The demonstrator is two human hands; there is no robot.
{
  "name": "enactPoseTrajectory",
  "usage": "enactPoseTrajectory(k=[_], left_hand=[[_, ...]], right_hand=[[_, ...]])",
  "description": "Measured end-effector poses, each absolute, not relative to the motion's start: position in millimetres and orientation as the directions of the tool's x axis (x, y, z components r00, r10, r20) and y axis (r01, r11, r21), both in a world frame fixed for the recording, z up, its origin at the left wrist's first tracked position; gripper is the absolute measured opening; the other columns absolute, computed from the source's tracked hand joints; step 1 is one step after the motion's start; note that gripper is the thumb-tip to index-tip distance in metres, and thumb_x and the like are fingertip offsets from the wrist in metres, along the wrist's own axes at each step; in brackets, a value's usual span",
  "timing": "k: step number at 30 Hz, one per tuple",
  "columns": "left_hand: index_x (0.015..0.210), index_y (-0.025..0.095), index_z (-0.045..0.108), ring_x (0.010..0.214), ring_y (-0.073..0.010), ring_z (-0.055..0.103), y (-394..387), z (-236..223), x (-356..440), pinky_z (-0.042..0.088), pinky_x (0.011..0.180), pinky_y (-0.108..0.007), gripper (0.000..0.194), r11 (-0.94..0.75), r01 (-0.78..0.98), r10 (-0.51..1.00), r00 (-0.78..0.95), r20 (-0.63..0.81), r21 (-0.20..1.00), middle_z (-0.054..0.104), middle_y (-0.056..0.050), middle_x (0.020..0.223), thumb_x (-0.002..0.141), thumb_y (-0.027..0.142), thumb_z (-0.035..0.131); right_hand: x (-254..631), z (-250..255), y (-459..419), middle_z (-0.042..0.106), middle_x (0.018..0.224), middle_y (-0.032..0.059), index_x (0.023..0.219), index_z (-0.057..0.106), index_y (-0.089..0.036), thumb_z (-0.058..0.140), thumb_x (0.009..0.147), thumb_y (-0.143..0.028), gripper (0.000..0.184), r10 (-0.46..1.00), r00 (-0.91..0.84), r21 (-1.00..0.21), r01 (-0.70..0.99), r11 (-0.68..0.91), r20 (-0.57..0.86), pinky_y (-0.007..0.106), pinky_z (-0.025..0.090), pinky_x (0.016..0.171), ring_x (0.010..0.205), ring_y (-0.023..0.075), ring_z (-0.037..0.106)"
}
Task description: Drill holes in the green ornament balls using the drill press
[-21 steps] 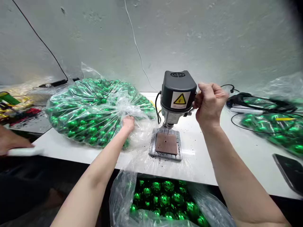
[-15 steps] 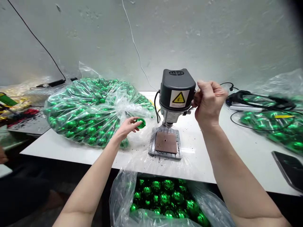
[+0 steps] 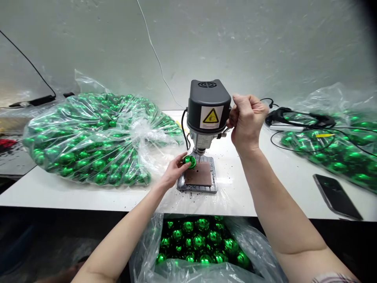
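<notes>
A small drill press (image 3: 209, 104) with a dark motor housing and a yellow warning label stands on the white table. My right hand (image 3: 249, 120) is closed around its feed handle, most of which the fingers hide. Between the fingertips of my left hand (image 3: 176, 169) is a shiny green bauble (image 3: 190, 161), held just left of the drill bit (image 3: 200, 158). Below it lies a brown square plate (image 3: 200, 177) with a small hole, on the grey metal base (image 3: 214, 184).
A big clear bag of green baubles (image 3: 88, 137) lies left on the white table (image 3: 235, 196), another bag (image 3: 350, 137) right. An open bag of baubles (image 3: 203, 239) sits below the front edge. A phone (image 3: 337, 196), cables and dark shavings lie about.
My left hand has brought the green bauble rightward, from beside the big bag to the drill bit. My right hand stays on the handle. The view has shifted slightly to the right.
</notes>
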State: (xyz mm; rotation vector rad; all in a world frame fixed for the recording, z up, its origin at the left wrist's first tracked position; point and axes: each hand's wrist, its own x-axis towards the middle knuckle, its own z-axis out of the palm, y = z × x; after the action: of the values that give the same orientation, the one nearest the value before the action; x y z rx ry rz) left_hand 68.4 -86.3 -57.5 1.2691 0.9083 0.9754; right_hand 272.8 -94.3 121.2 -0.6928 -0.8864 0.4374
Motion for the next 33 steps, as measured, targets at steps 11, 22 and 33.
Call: enactPoseTrajectory(k=[11, 22, 33], left_hand=[[0.137, 0.015, 0.057, 0.112, -0.0273, 0.066, -85, -72, 82, 0.051, 0.103, -0.045, 0.065, -0.144, 0.098, 0.901, 0.425, 0.09, 0.985, 0.068, -0.015, 0.127, 0.078, 0.03, 0.079], [0.127, 0.019, 0.06, 0.103, -0.0231, 0.066, -89, -78, 91, 0.056, 0.091, -0.038, 0.057, -0.311, 0.116, 0.868, 0.438, 0.232, 0.943, 0.063, -0.01, 0.116, 0.075, 0.03, 0.081], [0.129, 0.018, 0.06, 0.11, -0.0262, 0.064, -85, -84, 89, 0.051, 0.098, -0.042, 0.062, -0.246, 0.066, 0.875, 0.444, 0.193, 0.967, 0.062, -0.013, 0.124, 0.074, 0.035, 0.082]], right_hand=[[273, 120, -94, 0.031, 0.049, -0.0082, 0.059, 0.03, -0.022, 0.068, 0.084, -0.047, 0.052, 0.592, 0.531, -0.701, 0.005, 0.713, 0.606, 0.02, 0.02, 0.032, 0.036, 0.0022, 0.027], [271, 123, -101, 0.03, 0.049, -0.0086, 0.06, 0.03, -0.023, 0.069, 0.083, -0.048, 0.052, 0.646, 0.538, -0.754, -0.031, 0.656, 0.541, 0.022, 0.021, 0.034, 0.039, 0.0029, 0.026], [272, 123, -97, 0.028, 0.048, -0.0083, 0.059, 0.028, -0.023, 0.068, 0.083, -0.041, 0.05, 0.631, 0.555, -0.749, -0.021, 0.662, 0.542, 0.022, 0.021, 0.032, 0.038, 0.0032, 0.024]])
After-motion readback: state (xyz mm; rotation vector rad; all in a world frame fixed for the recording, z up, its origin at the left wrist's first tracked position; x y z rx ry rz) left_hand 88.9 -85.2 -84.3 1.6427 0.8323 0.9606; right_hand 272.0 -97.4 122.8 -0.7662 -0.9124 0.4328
